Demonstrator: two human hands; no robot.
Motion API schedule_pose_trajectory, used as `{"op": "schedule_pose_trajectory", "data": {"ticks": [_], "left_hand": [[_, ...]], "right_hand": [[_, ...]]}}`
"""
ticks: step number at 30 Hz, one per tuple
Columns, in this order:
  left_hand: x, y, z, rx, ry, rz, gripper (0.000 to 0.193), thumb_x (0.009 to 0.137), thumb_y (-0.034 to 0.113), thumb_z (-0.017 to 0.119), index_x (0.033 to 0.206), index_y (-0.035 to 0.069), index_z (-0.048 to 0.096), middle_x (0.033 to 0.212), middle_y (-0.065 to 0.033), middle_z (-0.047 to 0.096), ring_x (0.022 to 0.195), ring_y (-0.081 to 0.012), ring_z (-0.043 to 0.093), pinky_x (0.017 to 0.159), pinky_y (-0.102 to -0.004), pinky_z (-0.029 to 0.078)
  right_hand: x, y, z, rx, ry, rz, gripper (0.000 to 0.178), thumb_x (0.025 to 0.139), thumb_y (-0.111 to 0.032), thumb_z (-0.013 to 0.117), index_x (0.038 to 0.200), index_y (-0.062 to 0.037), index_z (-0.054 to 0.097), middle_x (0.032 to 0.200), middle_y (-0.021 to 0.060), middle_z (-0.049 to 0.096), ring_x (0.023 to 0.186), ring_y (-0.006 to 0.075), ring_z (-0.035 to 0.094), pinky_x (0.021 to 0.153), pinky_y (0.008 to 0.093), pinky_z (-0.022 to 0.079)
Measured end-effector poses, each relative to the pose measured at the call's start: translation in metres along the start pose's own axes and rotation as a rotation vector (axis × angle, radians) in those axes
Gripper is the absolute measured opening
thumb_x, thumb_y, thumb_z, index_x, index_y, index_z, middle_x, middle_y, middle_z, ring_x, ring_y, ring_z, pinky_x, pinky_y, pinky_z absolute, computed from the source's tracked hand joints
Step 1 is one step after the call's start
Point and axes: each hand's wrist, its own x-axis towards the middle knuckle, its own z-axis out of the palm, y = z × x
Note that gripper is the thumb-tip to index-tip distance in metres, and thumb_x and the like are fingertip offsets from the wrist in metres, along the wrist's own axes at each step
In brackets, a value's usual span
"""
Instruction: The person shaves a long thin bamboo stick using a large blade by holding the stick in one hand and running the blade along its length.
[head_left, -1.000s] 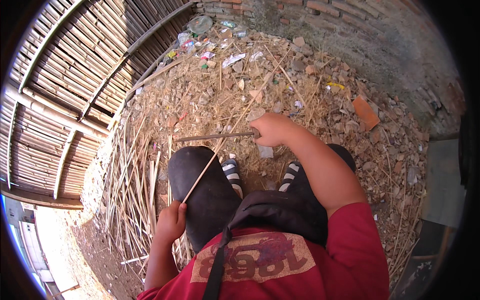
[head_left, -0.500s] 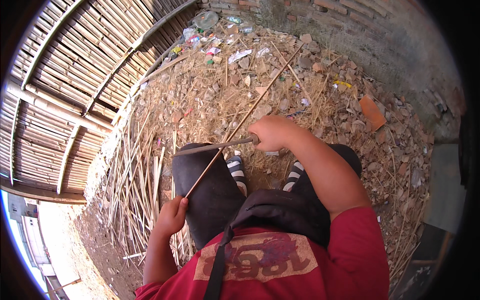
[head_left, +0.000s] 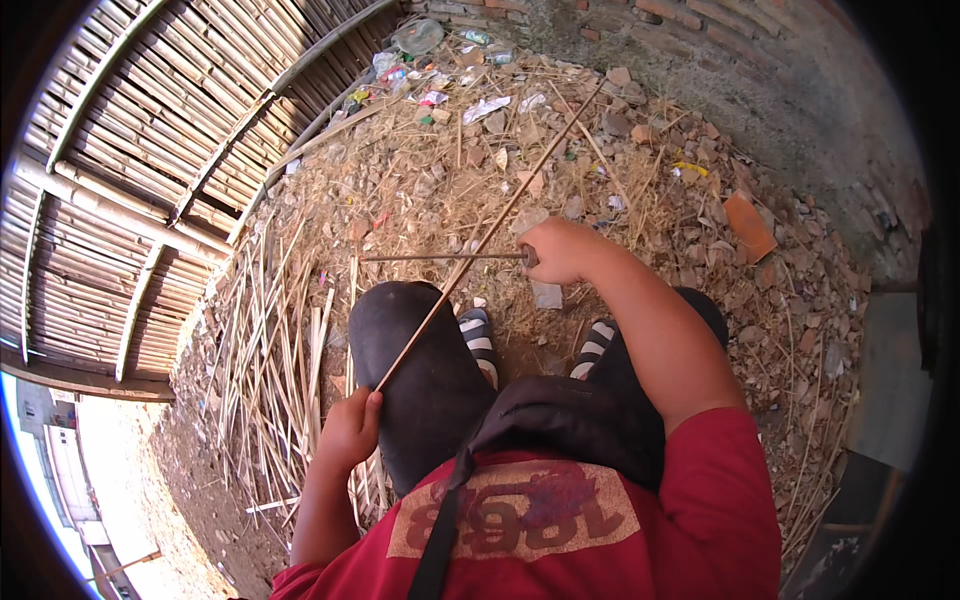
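My left hand (head_left: 352,428), beside my left knee, is closed round the lower end of a long thin bamboo strip (head_left: 530,175). The strip slants up and away to the right over the rubble. My right hand (head_left: 562,250) grips the handle of a long knife (head_left: 415,258). Its narrow blade points left, seen almost edge-on, and crosses the strip beyond my left knee. Whether blade and strip touch there I cannot tell.
Several loose bamboo strips (head_left: 262,365) lie on the ground to my left. A bamboo-slat wall (head_left: 150,130) stands at the left, a brick wall (head_left: 740,90) at the far right. An orange tile piece (head_left: 749,227) lies among rubble, dry straw and litter.
The knife has moved away from me along the strip, off my left knee, and its blade has turned from broadside to nearly edge-on. My left hand keeps its hold with little movement.
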Motion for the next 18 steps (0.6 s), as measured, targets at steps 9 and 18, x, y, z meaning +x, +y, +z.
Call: {"op": "schedule_pose_trajectory", "data": {"ticks": [9,18], "left_hand": [[-0.001,0.001,0.003,0.034,0.024,-0.008,0.038,0.106,0.029,0.047,0.084,-0.001,0.053,0.073,-0.0294,0.06,0.073,-0.0524,0.058,0.065,-0.0572,0.042],[-0.005,0.003,0.009,0.079,0.092,0.045,0.034,0.105,0.027,0.048,0.084,0.001,0.053,0.071,-0.0282,0.06,0.071,-0.0518,0.059,0.063,-0.0582,0.043]], "right_hand": [[-0.008,-0.012,-0.004,-0.041,-0.027,0.043,0.034,0.077,-0.022,0.07,0.106,-0.0046,0.07,0.102,0.019,0.071,0.097,0.0376,0.068,0.085,0.0471,0.054],[0.004,0.044,0.003,0.156,0.285,0.195,0.032,0.077,-0.021,0.07,0.103,-0.0036,0.069,0.096,0.019,0.071,0.092,0.0381,0.069,0.081,0.0475,0.055]]}}
